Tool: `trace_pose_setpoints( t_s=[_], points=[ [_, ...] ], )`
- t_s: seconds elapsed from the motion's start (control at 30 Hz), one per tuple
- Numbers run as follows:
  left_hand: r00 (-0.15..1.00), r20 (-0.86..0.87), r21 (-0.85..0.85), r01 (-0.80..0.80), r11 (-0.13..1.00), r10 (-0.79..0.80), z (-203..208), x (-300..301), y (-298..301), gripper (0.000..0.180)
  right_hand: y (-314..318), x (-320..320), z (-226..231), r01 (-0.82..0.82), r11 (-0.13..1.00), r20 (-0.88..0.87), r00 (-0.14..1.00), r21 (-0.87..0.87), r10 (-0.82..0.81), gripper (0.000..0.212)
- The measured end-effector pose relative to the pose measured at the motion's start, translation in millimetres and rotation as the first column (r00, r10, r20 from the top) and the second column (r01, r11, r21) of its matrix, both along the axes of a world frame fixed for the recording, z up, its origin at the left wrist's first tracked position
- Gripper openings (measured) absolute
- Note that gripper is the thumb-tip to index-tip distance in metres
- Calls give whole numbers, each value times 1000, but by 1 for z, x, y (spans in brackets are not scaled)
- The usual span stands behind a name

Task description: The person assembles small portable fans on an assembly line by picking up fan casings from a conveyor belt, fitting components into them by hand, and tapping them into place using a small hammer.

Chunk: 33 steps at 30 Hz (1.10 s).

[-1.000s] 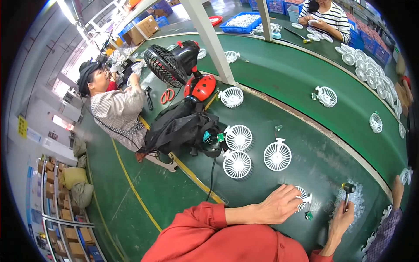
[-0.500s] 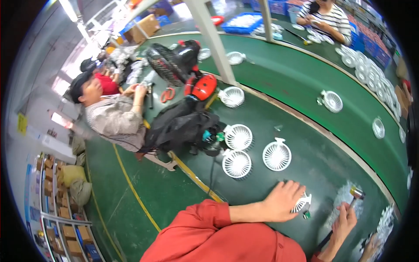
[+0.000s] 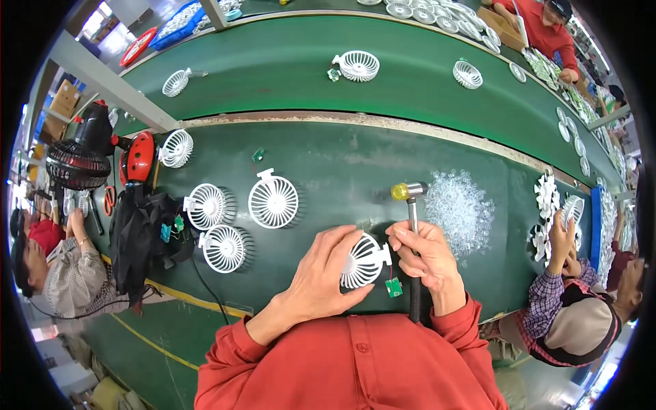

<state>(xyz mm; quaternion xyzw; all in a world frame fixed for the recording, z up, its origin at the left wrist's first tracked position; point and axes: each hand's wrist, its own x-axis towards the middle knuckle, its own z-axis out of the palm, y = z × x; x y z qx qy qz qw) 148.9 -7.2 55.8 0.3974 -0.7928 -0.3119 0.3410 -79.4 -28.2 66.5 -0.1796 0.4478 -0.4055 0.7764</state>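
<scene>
My left hand (image 3: 316, 273) curls round a white fan housing (image 3: 362, 266) on the green worktable, its short neck pointing right. A small green circuit board (image 3: 393, 287) hangs by wires from that neck. Beside the neck, my right hand (image 3: 427, 256) is closed round the shaft of a small hammer (image 3: 411, 193) with a yellow-and-dark head held upright. Its thumb and forefinger come together close to the neck; whether a tiny piece sits between them I cannot make out. Right of the hammer lies a heap of small clear plastic pieces (image 3: 459, 212).
Several white fan housings (image 3: 273, 199) lie to the left, near a black bag (image 3: 140, 225) and a red-and-black fan (image 3: 140, 157). Beyond a raised ledge, a green conveyor (image 3: 273, 75) carries more housings. Co-workers sit left and right; one at right (image 3: 570, 314) holds a white part.
The view has swung from left to right and now centres on my hands. My right hand has brought the hammer close to the fan housing under my left hand.
</scene>
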Motion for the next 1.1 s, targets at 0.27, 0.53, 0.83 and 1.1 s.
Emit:
trace_pose_setpoints(
  t_s=[0.27, 0.53, 0.83, 1.1],
  points=[
    [1000, -5, 10, -10, 1000, 10, 2, -4, 7, 84, 5, 6, -6, -93, 995, 47, 995, 25, 91, 21],
    [998, -62, 40, -9, 999, 11, -2, -1, 4, 83, 7, 10, -5, -93, 996, 30, 995, -3, 93, 21],
    [996, -8, 93, -85, 992, 86, -5, 2, 2, 81, 9, 16, -5, -101, 991, -77, 992, -84, 95, 20],
    [993, 103, 313, -92, 945, 63, 14, 1, -9, 82, 13, 24, 4, 76, 990, -325, 939, -116, -110, 16]
  ],
)
